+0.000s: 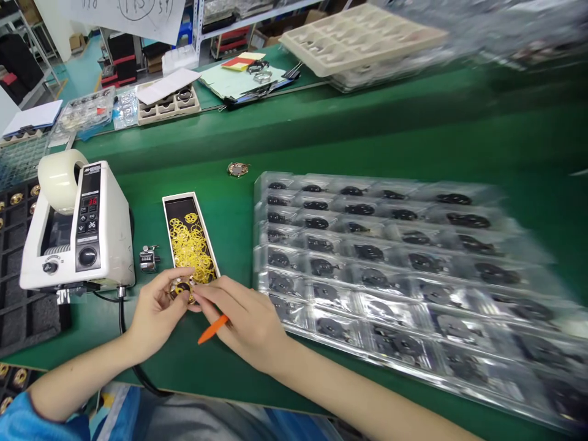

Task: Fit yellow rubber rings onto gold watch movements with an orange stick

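Observation:
My left hand [158,312] grips a small round part [180,288] with a gold rim and dark patches between thumb and fingers. My right hand [248,318] is closed around an orange pointed tool [212,330], whose orange end sticks out below the fingers. The fingertips of both hands meet at the round part, and what lies between them is partly hidden. Just beyond them, a white box [210,247] with a black inside holds a heap of thin yellow rings [188,242].
A white tape dispenser [113,226] stands at the left, with a small metal counter [148,259] beside it. Clear trays [367,257] of black parts cover the right. One round part [237,169] lies farther back. A beige tray [358,37] and clipboard [239,82] sit behind.

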A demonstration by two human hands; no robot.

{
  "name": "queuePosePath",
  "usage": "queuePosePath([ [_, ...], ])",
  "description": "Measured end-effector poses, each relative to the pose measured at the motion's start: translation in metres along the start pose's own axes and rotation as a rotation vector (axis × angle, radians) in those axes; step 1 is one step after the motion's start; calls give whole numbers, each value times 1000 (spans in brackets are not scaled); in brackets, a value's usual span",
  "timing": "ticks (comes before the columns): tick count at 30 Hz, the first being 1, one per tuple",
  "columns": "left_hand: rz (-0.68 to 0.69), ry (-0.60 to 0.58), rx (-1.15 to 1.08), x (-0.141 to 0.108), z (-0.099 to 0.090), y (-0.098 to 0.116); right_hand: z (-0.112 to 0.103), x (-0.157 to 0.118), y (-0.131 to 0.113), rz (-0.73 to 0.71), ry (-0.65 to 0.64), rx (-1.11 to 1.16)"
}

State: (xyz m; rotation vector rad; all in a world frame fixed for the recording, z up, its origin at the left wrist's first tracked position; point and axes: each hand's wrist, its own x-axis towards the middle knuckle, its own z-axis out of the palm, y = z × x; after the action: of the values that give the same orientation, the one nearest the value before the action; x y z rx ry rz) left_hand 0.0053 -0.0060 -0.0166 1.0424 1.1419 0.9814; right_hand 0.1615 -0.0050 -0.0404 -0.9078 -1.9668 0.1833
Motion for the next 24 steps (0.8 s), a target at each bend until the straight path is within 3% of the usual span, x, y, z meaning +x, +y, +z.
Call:
queuePosePath([
  [5, 98, 26, 156, -7, 3, -8, 7, 2, 1, 71, 40, -28],
  [10, 220, -7, 312, -15, 4, -16, 7, 4, 1, 177, 17, 88],
  [15, 217, -61, 397, -17, 3, -19, 7, 7, 3, 295, -34, 227],
  [20, 199, -27, 304, -5, -1, -18, -1, 12, 3, 255, -81, 436],
  [24, 176, 87, 149, 8, -9, -10, -14, 17, 11, 368, -110, 403],
])
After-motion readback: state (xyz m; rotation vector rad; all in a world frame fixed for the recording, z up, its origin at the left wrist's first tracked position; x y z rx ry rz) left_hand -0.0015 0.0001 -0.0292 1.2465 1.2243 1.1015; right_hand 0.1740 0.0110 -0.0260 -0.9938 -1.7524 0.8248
